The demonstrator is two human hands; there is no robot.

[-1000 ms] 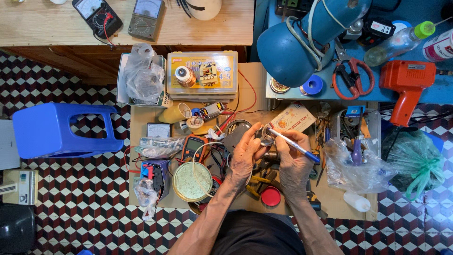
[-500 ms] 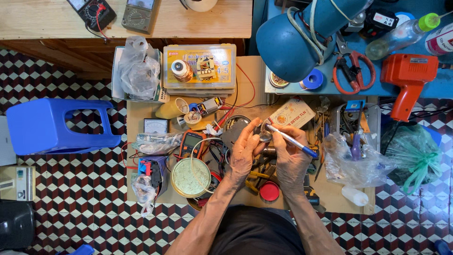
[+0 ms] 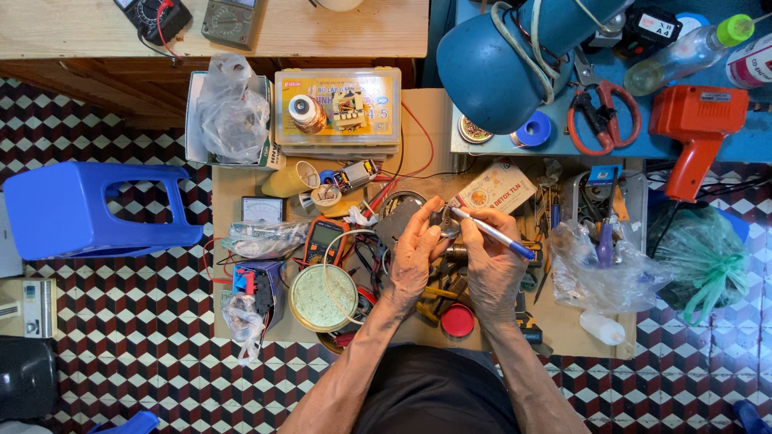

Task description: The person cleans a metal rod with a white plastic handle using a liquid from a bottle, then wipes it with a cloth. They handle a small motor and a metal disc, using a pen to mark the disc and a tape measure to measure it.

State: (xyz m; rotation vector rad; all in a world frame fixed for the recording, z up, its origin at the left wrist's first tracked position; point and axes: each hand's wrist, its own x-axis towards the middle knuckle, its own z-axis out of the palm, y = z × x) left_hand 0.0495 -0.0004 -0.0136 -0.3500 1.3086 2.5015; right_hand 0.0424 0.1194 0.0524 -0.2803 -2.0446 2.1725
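Over the middle of a low cluttered workbench (image 3: 563, 333), my left hand (image 3: 414, 253) grips a small grey metal part (image 3: 442, 221) at its fingertips. My right hand (image 3: 490, 269) holds a blue and white pen (image 3: 492, 233), its tip resting against that part. Both hands meet just above a heap of pliers, wires and a red round lid (image 3: 458, 320). A round tin with pale paste (image 3: 323, 297) and an orange multimeter (image 3: 324, 239) lie left of my left hand.
A blue lamp shade (image 3: 494, 68) hangs over the bench's far edge. Red-handled scissors (image 3: 603, 112) and an orange heat gun (image 3: 696, 128) lie on a blue shelf at right. A blue plastic stool (image 3: 88, 209) stands left on the checkered floor. Plastic bags (image 3: 599, 269) crowd the right side.
Both hands stay together on the small part and pen with barely any shift. The view has drifted slightly.
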